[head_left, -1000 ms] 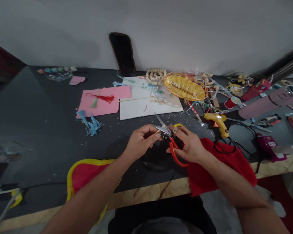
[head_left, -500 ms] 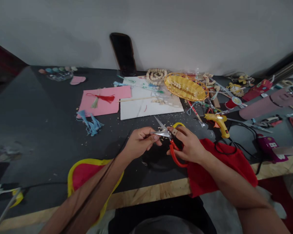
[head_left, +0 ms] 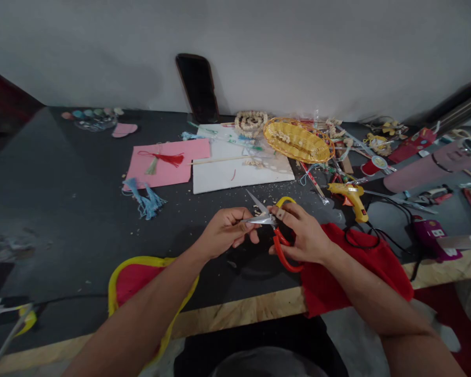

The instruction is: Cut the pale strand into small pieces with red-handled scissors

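My right hand grips scissors with one red and one yellow handle loop. Their blades are spread apart and point left, over the dark tabletop. A small beige square piece shows at the index finger of that hand. My left hand is closed in a pinch at the lower blade; whatever lies between its thumb and finger is too small to make out. Tiny pale bits are scattered around the blades. Just beyond them lies a white board with a thin stick on it.
Pink paper with tassels and a blue tassel lie left. A yellow woven basket, glue gun and pink bottle stand right. Red cloth hangs over the wooden edge. A phone leans against the wall.
My left fingers have shifted slightly along the lower blade, and the lower fingers have loosened a little. The scissors remain spread in my right hand. A dark strand along my left forearm no longer shows.
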The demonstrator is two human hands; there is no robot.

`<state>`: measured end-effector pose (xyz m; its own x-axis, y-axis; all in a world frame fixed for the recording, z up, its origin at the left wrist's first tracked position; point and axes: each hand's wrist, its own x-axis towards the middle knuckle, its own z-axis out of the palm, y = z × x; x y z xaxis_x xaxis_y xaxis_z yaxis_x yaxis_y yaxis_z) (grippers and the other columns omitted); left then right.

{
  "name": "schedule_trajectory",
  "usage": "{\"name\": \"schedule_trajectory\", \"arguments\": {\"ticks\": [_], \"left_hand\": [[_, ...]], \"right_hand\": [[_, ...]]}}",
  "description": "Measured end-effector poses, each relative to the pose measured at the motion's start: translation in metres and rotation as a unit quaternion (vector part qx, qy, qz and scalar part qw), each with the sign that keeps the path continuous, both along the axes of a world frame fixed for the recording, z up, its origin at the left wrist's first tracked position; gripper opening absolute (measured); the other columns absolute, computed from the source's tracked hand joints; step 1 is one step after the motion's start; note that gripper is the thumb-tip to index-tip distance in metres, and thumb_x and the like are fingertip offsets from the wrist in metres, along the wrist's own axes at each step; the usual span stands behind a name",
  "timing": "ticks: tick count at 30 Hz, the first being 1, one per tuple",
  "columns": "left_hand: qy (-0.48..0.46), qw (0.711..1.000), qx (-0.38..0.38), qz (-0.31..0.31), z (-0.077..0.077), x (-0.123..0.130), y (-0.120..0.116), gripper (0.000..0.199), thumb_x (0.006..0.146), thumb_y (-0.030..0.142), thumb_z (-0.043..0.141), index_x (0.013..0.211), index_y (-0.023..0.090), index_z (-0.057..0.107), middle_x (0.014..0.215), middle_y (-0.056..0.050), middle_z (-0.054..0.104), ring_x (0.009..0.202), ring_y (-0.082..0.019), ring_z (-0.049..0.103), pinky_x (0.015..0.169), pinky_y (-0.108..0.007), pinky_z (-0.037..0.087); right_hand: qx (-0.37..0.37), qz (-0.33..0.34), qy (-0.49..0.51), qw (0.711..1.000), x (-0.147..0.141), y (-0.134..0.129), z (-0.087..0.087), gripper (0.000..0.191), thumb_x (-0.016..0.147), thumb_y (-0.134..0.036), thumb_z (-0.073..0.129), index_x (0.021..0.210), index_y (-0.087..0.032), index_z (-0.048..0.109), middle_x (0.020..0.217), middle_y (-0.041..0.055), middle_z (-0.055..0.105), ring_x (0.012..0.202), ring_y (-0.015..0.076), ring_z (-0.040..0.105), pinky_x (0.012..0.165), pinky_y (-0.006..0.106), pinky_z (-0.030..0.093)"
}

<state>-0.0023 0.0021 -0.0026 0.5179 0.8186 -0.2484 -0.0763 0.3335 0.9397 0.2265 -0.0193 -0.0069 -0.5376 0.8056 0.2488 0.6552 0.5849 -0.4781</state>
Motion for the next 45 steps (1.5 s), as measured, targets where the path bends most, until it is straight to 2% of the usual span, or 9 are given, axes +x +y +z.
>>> {"name": "schedule_trajectory", "arguments": {"ticks": [6,15,19,25,31,36,45], "left_hand": [[0.001,1.0,-0.016,-0.001,-0.003,0.001,0.001,0.039,0.072,0.049,0.073,0.074,0.012,0.06,0.058,-0.005,0.068,0.034,-0.002,0.035,0.034,-0.016,0.021],[0.058,0.99,0.052,0.116,0.0,0.011,-0.002,0.025,0.073,0.035,0.072,0.079,0.013,0.062,0.067,-0.004,0.072,0.041,-0.004,0.043,0.041,-0.018,0.032],[0.063,0.992,0.056,0.091,0.001,0.008,-0.001,0.023,0.075,0.034,0.069,0.072,0.013,0.059,0.069,-0.006,0.073,0.04,-0.004,0.043,0.041,-0.018,0.031],[0.033,0.998,0.021,0.05,0.0,0.004,-0.001,0.026,0.074,0.037,0.07,0.072,0.013,0.06,0.066,-0.006,0.072,0.039,-0.004,0.042,0.039,-0.018,0.029],[0.022,0.998,0.008,0.061,0.0,0.006,-0.002,0.029,0.073,0.039,0.073,0.073,0.013,0.06,0.063,-0.004,0.07,0.037,-0.004,0.039,0.038,-0.018,0.027],[0.02,0.997,0.023,0.069,0.002,0.006,-0.002,0.031,0.073,0.042,0.073,0.074,0.013,0.06,0.062,-0.003,0.069,0.037,-0.003,0.038,0.038,-0.018,0.027],[0.026,0.999,0.027,0.034,0.0,0.005,-0.002,0.035,0.077,0.047,0.069,0.076,0.013,0.061,0.064,-0.005,0.07,0.038,-0.004,0.039,0.038,-0.018,0.027]], "right_hand": [[0.018,0.007,-0.001,1.0,-0.001,0.0,-0.001,0.079,0.077,-0.06,0.066,0.138,-0.013,0.046,0.112,0.016,0.057,0.106,0.0279,0.057,0.092,0.042,0.053],[-0.03,-0.046,-0.008,0.998,-0.005,-0.003,0.001,0.075,0.08,-0.058,0.063,0.14,-0.018,0.044,0.117,0.0141,0.058,0.11,0.0282,0.057,0.093,0.043,0.053],[-0.021,-0.038,-0.026,0.999,-0.003,-0.002,0.001,0.079,0.076,-0.061,0.066,0.141,-0.021,0.043,0.118,0.0137,0.055,0.111,0.0287,0.055,0.094,0.044,0.052],[-0.013,-0.013,-0.017,1.0,-0.002,0.0,0.0,0.078,0.077,-0.058,0.066,0.141,-0.02,0.043,0.117,0.014,0.054,0.111,0.0287,0.053,0.096,0.045,0.051],[0.007,-0.015,-0.029,0.999,-0.004,-0.003,-0.001,0.077,0.08,-0.057,0.064,0.142,-0.019,0.041,0.113,0.0149,0.057,0.107,0.0292,0.056,0.093,0.046,0.052],[-0.015,-0.028,-0.028,0.999,-0.004,-0.003,0.001,0.076,0.079,-0.059,0.064,0.14,-0.019,0.043,0.115,0.015,0.057,0.107,0.0287,0.057,0.092,0.044,0.053],[-0.046,0.003,0.011,0.999,-0.002,-0.001,0.003,0.08,0.076,-0.061,0.066,0.139,-0.017,0.043,0.121,0.0155,0.055,0.116,0.0293,0.052,0.097,0.047,0.05]]}}
